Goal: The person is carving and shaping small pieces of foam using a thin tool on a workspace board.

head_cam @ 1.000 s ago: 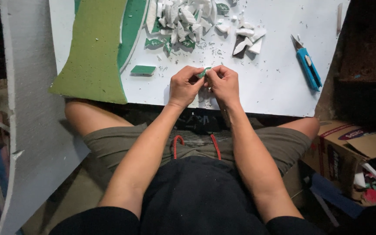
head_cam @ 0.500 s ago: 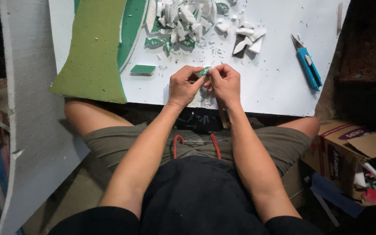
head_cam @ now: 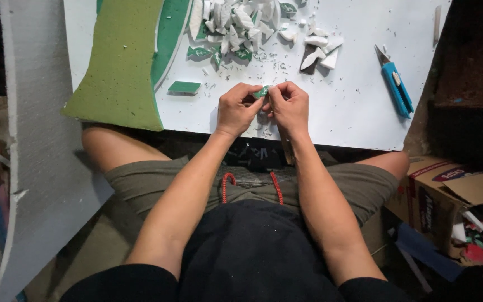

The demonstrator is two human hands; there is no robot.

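My left hand (head_cam: 237, 109) and my right hand (head_cam: 290, 106) meet over the near edge of a white foam board (head_cam: 353, 106). Together they pinch one small green piece (head_cam: 263, 91) between their fingertips. A heap of white and green foam offcuts (head_cam: 236, 25) lies on the board just beyond my hands. A small green rectangle (head_cam: 184, 87) rests on the board left of my left hand. A green foam sheet (head_cam: 124, 61) with a curved edge covers the board's left part.
A blue utility knife (head_cam: 396, 85) lies on the board to the right. A large grey-white foam panel (head_cam: 34, 168) leans at the left. An open cardboard box (head_cam: 448, 193) with red and green pieces stands at the lower right. My knees are under the board.
Both hands stay together on the small green piece; the fingers shift only slightly. Nothing else has moved.
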